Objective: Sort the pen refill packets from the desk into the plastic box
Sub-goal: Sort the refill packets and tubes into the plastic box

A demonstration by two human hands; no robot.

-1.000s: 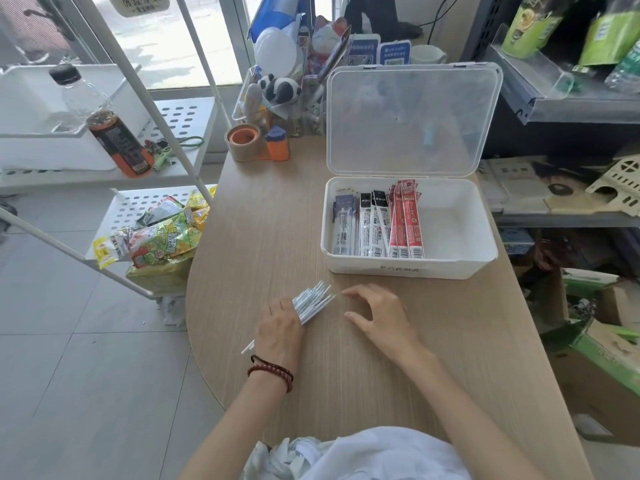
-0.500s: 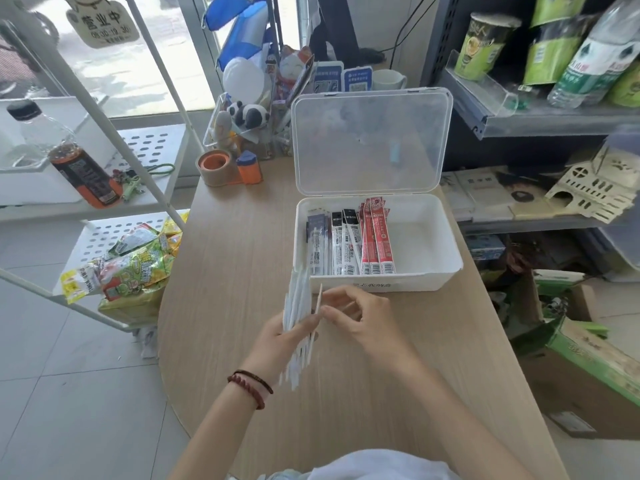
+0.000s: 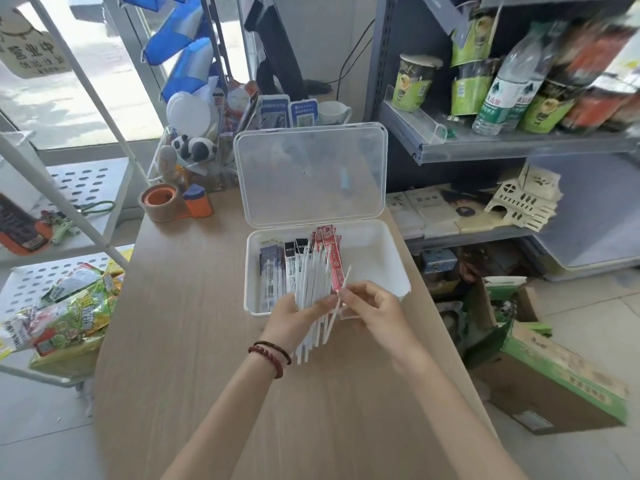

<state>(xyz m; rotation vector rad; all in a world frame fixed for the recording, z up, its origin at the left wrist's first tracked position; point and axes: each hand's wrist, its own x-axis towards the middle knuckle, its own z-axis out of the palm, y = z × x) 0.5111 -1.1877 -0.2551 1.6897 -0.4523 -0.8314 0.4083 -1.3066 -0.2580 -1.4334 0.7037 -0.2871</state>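
Half a second ago the left hand (image 3: 294,318), a beaded bracelet (image 3: 272,355) on its wrist, held the bundle of white pen refill packets (image 3: 311,285) edge-on and low over the tabletop (image 3: 194,341), short of the box. Now the bundle is raised and spread into a fan, and its upper ends overlap the front of the plastic box (image 3: 398,271) in this view. Whether they are above the box or only in front of it cannot be told. The left hand's fingers are curled round the lower half of the fan, with the packets' bottom ends sticking out below the palm. The right hand (image 3: 375,311) has come up with it and sits just beside the left. Its thumb and forefinger pinch a single packet (image 3: 345,278) at the fan's right edge, tilted and standing a little apart from the rest. The packets in the hands are long, thin, white and seen mostly edge-on, so no print can be read on them. Inside the box, more packets lie lengthwise side by side in its left part: a dark blue packet (image 3: 268,268), black-topped packets (image 3: 290,259) and red packets (image 3: 329,245), partly hidden behind the fan. The box is white, and its clear lid (image 3: 311,174) stands open at the back.
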